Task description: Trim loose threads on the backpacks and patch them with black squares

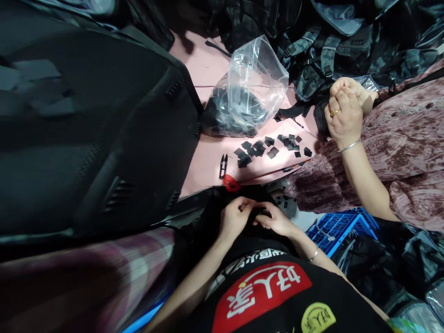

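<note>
My left hand and my right hand meet over my lap, just below the pink tabletop's near edge. The thumb and forefinger of the left are pinched together; the right has its fingers curled in towards them. Something dark may be between them, but against the black clothing I cannot make it out. On the table ahead lie black thread snips with a red piece by their handles. Small black squares are scattered to their right. Behind these stands a clear plastic bag with dark pieces inside.
A large black moulded bag fills the left side. Another person's clasped hands are at the right, above a patterned garment. A blue crate stands low at the right. Dark backpacks are piled at the back.
</note>
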`<state>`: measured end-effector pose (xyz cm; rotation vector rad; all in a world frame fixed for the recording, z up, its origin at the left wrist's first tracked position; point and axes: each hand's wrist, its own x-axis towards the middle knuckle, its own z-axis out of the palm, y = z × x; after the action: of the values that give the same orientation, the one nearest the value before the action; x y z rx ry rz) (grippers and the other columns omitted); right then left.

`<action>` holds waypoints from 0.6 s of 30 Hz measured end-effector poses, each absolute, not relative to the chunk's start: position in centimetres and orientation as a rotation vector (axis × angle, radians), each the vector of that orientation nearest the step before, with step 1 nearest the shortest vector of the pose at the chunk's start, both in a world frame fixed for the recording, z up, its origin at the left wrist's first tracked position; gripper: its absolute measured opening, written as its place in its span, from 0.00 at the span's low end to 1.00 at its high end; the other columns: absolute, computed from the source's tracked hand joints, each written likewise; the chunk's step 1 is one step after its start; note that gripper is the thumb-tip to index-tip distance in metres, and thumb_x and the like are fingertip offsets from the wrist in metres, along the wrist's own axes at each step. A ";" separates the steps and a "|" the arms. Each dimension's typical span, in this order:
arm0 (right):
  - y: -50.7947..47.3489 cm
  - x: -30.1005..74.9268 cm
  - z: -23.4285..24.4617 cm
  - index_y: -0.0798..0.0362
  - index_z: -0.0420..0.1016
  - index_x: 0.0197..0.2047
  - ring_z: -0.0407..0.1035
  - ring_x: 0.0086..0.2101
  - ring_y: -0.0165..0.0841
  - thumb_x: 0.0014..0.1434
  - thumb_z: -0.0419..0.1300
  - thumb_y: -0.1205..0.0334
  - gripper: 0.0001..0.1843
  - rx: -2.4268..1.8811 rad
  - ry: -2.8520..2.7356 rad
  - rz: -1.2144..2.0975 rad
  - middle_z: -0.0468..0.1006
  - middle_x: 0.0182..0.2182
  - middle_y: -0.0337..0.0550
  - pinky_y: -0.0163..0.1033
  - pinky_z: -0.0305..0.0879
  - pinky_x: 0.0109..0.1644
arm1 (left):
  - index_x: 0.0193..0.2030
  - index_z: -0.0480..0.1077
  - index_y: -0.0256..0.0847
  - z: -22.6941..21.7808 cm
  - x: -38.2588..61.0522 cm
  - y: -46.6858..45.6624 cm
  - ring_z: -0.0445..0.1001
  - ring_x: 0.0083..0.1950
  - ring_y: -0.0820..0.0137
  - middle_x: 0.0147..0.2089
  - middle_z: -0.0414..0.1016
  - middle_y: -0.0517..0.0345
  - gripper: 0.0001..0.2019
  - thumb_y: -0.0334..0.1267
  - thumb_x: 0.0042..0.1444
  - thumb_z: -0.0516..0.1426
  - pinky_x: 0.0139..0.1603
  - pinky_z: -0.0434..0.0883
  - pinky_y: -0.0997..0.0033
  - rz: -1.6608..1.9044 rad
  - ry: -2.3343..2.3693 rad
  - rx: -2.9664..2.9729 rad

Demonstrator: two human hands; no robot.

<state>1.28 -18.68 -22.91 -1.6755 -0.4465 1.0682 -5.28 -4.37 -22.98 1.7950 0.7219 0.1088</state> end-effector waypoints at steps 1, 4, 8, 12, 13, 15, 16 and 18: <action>-18.9 1.5 -22.9 0.54 0.62 0.49 0.64 0.25 0.24 0.54 0.55 0.62 0.18 -1.580 -0.418 1.085 0.74 0.31 0.41 0.30 0.61 0.26 | 0.26 0.72 0.39 -23.2 -5.5 -3.7 0.65 0.25 0.72 0.22 0.69 0.61 0.17 0.51 0.49 0.52 0.27 0.61 0.75 0.129 0.761 1.843; -19.4 2.0 -23.1 0.56 0.64 0.44 0.68 0.27 0.26 0.55 0.54 0.57 0.15 -1.416 -0.324 1.097 0.75 0.35 0.46 0.32 0.65 0.29 | 0.34 0.74 0.41 -23.1 -6.8 -1.1 0.68 0.26 0.69 0.21 0.69 0.61 0.19 0.55 0.47 0.54 0.27 0.60 0.73 -0.064 0.857 2.059; -19.5 2.2 -23.2 0.57 0.67 0.37 0.67 0.22 0.25 0.53 0.56 0.55 0.14 -1.464 -0.308 1.086 0.75 0.29 0.45 0.31 0.63 0.24 | 0.44 0.72 0.45 -22.2 -8.9 1.0 0.73 0.34 0.58 0.33 0.77 0.51 0.22 0.55 0.50 0.51 0.28 0.61 0.69 -0.448 0.979 2.307; -18.9 2.0 -22.9 0.57 0.68 0.35 0.62 0.17 0.22 0.55 0.53 0.55 0.13 -1.523 -0.367 1.050 0.74 0.24 0.40 0.27 0.57 0.19 | 0.48 0.70 0.44 -21.9 -10.5 1.1 0.74 0.36 0.55 0.40 0.77 0.46 0.19 0.46 0.57 0.44 0.31 0.64 0.65 -0.577 0.962 2.400; -18.8 1.9 -22.8 0.57 0.68 0.35 0.61 0.16 0.21 0.56 0.53 0.56 0.12 -1.553 -0.379 1.041 0.73 0.23 0.39 0.26 0.55 0.18 | 0.53 0.66 0.44 -21.9 -10.7 1.1 0.74 0.37 0.55 0.41 0.77 0.46 0.20 0.43 0.57 0.45 0.32 0.64 0.64 -0.582 0.957 2.403; -18.6 1.7 -22.5 0.57 0.69 0.33 0.59 0.15 0.20 0.56 0.51 0.58 0.11 -1.633 -0.405 1.019 0.72 0.21 0.36 0.26 0.53 0.17 | 0.55 0.64 0.44 -21.9 -11.1 0.9 0.75 0.39 0.55 0.43 0.77 0.46 0.20 0.42 0.57 0.46 0.34 0.65 0.64 -0.573 0.944 2.391; -18.6 1.6 -22.4 0.56 0.69 0.33 0.59 0.15 0.19 0.56 0.51 0.59 0.10 -1.674 -0.421 1.005 0.71 0.20 0.35 0.25 0.53 0.17 | 0.52 0.67 0.45 -21.9 -11.2 0.7 0.74 0.40 0.55 0.44 0.76 0.47 0.19 0.43 0.57 0.45 0.34 0.65 0.63 -0.553 0.938 2.384; -18.4 1.5 -22.2 0.56 0.69 0.32 0.58 0.14 0.19 0.56 0.51 0.61 0.09 -1.742 -0.447 0.972 0.70 0.19 0.34 0.25 0.53 0.18 | 0.44 0.72 0.47 -21.6 -11.2 0.2 0.74 0.41 0.56 0.47 0.75 0.50 0.16 0.43 0.57 0.45 0.34 0.65 0.64 -0.469 0.904 2.365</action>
<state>1.49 -18.41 -22.21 -1.7423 -0.4472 0.9721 -11.19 0.19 -21.64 2.3647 0.9038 -0.4690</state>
